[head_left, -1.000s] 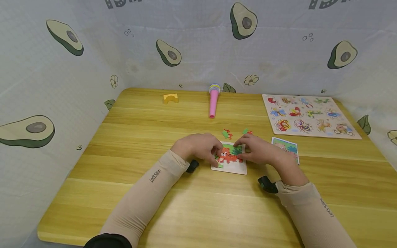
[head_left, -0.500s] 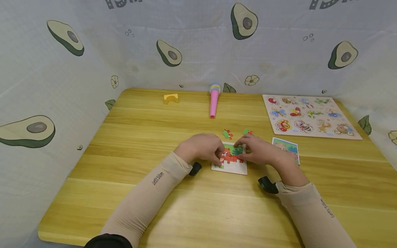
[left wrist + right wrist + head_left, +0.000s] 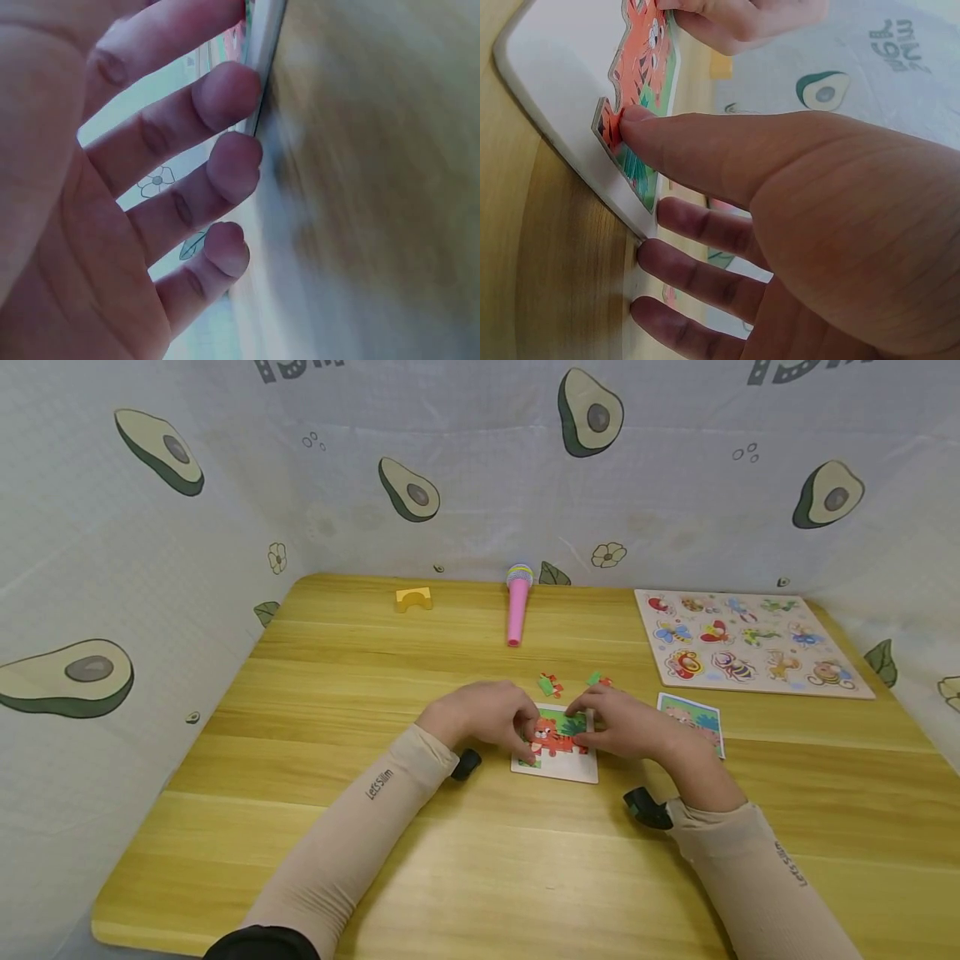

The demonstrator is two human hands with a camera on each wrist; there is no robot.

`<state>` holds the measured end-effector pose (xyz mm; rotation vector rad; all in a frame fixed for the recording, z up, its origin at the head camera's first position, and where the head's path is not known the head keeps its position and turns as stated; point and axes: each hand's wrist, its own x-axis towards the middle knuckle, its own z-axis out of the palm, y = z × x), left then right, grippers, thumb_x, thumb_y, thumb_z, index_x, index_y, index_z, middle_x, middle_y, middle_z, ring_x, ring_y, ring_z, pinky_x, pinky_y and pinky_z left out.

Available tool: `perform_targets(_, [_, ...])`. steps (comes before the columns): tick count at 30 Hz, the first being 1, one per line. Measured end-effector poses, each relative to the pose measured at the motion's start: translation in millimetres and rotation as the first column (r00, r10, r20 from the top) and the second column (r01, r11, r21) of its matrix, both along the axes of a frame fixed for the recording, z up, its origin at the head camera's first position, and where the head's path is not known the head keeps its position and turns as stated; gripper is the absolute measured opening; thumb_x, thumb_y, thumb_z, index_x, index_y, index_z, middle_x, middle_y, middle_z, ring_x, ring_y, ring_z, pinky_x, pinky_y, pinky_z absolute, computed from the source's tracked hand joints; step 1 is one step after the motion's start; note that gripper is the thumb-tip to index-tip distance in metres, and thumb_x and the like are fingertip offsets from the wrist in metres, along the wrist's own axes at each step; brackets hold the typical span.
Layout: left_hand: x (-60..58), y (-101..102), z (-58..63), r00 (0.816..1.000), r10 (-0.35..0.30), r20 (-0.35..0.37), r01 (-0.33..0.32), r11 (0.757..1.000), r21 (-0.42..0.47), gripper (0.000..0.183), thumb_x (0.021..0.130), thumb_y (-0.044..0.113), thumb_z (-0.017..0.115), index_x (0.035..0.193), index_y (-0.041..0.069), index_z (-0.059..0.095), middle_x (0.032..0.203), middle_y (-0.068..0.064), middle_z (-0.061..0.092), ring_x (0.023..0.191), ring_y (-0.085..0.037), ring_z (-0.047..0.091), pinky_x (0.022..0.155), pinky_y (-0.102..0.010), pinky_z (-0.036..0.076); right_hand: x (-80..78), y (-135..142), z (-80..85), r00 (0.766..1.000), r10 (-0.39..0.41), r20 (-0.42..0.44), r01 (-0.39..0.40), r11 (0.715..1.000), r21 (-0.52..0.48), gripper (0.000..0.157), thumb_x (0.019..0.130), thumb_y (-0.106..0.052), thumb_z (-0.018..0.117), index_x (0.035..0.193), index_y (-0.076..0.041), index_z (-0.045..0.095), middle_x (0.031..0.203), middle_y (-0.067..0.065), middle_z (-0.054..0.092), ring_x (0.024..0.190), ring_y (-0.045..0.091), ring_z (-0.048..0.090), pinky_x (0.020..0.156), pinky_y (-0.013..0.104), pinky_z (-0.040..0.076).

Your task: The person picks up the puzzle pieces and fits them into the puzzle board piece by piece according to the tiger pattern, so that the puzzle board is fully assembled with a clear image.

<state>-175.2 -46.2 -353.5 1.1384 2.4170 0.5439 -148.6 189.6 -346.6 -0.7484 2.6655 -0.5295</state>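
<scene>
Barely any change over the last second: left wrist slid a touch back toward the body after edging forward, right hand unmoved, puzzle tray in the same spot

Largest to smallest:
- table [image 3: 337,677]: wooden, carrying everything
- animal peg board [image 3: 750,642]: well beyond the right fingers, far right
- pink toy microphone [image 3: 517,607] and yellow block [image 3: 413,598]: well past both sets of fingertips, toward the back wall
- picture card [image 3: 693,717]: just outboard of the right hand
- puzzle tray [image 3: 558,765]: white, squarish, no real long axis; sits directly between the two hands, fingertips of both on it
- left hand [image 3: 483,717]: fingers loosely curled, tips butted against the tray's left edge per left wrist view [image 3: 259,82]; bracing, no visible wrap round anything
- right hand [image 3: 626,725]: thumb extended, tip pressing down on the orange tiger pieces [image 3: 634,60]; other fingers relaxed, tips at the tray's right edge; nothing pinched
- tiger pieces [image 3: 555,735]: seated in the tray's upper part, under and between both sets of fingertips
- two loose pieces [image 3: 550,683] [image 3: 597,678]: just beyond the fingertips, away from the body, near either hand; right one close to the right fingers

Key relation: loose pieces lie straight ahead of the fingertips, past the tray's far edge
</scene>
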Motion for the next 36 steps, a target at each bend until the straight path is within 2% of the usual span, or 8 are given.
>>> perform_targets(6, [-3.8, -4, -4.3, 0.997, -0.03, 0.065, 0.026, 0.998, 0.056, 0.024, 0.081, 0.039, 0.086, 0.081, 0.022, 0.069, 0.077, 0.008, 0.062, 0.071, -0.009, 0.053, 0.065, -0.024, 0.044, 0.5, 0, -0.5, 1.0, -0.001, -0.006, 0.001, 1.0, 0.007, 0.031, 0.093, -0.019, 0.074, 0.119, -0.003, 0.069, 0.121, 0.017, 0.06, 0.106, 0.032, 0.055, 0.096, 0.053, 0.047])
perform_targets(10, [-5.7, -10, -5.7, 0.992, -0.011, 0.124, 0.0, 0.996, 0.086, 0.028, 0.078, 0.036, 0.089, 0.087, 0.019, 0.069, 0.082, 0.003, 0.062, 0.076, -0.012, 0.054, 0.069, -0.025, 0.045, 0.1, 1, -0.5, 1.0, 0.003, -0.003, -0.003, 1.0, 0.007, 0.031, 0.094, -0.02, 0.073, 0.12, -0.003, 0.068, 0.121, 0.017, 0.059, 0.104, 0.031, 0.055, 0.095, 0.052, 0.047])
perform_targets(14, [-5.8, -16, -4.0, 0.993, 0.033, 0.112, -0.04, 0.997, 0.061, 0.046, 0.071, 0.039, 0.093, 0.102, 0.017, 0.066, 0.096, 0.0, 0.059, 0.089, -0.014, 0.053, 0.079, -0.026, 0.045, -0.9, 1, 0.2, 1.0, -0.017, 0.02, 0.017, 1.0, -0.009, 0.03, 0.096, -0.019, 0.071, 0.121, -0.003, 0.068, 0.116, 0.015, 0.059, 0.094, 0.026, 0.055, 0.087, 0.046, 0.049])
perform_targets(18, [-4.2, -18, -1.6, 0.995, 0.054, 0.082, -0.057, 0.998, 0.031, 0.068, 0.067, 0.044, 0.094, 0.119, 0.017, 0.06, 0.111, 0.0, 0.053, 0.101, -0.015, 0.05, 0.09, -0.025, 0.042, -2.6, 2, -0.2, 0.999, -0.053, 0.0, 0.053, 0.998, -0.023, 0.03, 0.096, -0.018, 0.07, 0.123, -0.003, 0.066, 0.113, 0.014, 0.057, 0.09, 0.025, 0.055, 0.082, 0.043, 0.05])
perform_targets(23, [-2.4, -18, -0.2, 0.994, 0.064, 0.085, -0.065, 0.998, 0.002, 0.084, 0.066, 0.046, 0.095, 0.133, 0.016, 0.054, 0.121, 0.002, 0.048, 0.109, -0.013, 0.049, 0.096, -0.025, 0.041, -4.7, 0, -5.3, 0.993, -0.098, -0.066, 0.096, 0.995, -0.041, 0.034, 0.099, -0.019, 0.066, 0.13, -0.005, 0.062, 0.128, 0.02, 0.055, 0.107, 0.035, 0.056, 0.095, 0.054, 0.047])
perform_targets(28, [-1.5, -17, 0.4, 0.996, 0.059, 0.074, -0.057, 0.998, -0.028, 0.088, 0.066, 0.046, 0.094, 0.136, 0.015, 0.052, 0.124, 0.002, 0.045, 0.111, -0.012, 0.048, 0.098, -0.025, 0.04, -5.3, -5, -13.8, 0.985, -0.052, -0.167, 0.053, 0.999, -0.001, 0.041, 0.104, -0.024, 0.058, 0.14, -0.006, 0.057, 0.14, 0.023, 0.052, 0.128, 0.048, 0.045, 0.107, 0.065, 0.03])
perform_targets(31, [-1.7, -16, 0.3, 0.996, 0.056, 0.072, -0.054, 0.998, -0.03, 0.088, 0.067, 0.046, 0.094, 0.137, 0.015, 0.051, 0.124, 0.002, 0.044, 0.112, -0.012, 0.048, 0.099, -0.025, 0.04, -4.3, -8, -17.5, 0.984, -0.033, -0.175, 0.04, 0.999, 0.033, 0.045, 0.106, -0.029, 0.052, 0.146, -0.007, 0.052, 0.145, 0.021, 0.049, 0.132, 0.052, 0.038, 0.107, 0.07, 0.025])
perform_targets(36, [-2.9, -16, -0.2, 0.996, 0.052, 0.079, -0.05, 0.998, -0.028, 0.088, 0.067, 0.046, 0.094, 0.137, 0.016, 0.051, 0.123, 0.002, 0.044, 0.112, -0.012, 0.048, 0.098, -0.026, 0.04, -3.8, -8, -19.4, 0.987, -0.049, -0.151, 0.06, 0.996, 0.067, 0.049, 0.108, -0.037, 0.046, 0.148, -0.01, 0.052, 0.148, 0.019, 0.046, 0.134, 0.051, 0.033, 0.103, 0.073, 0.025])
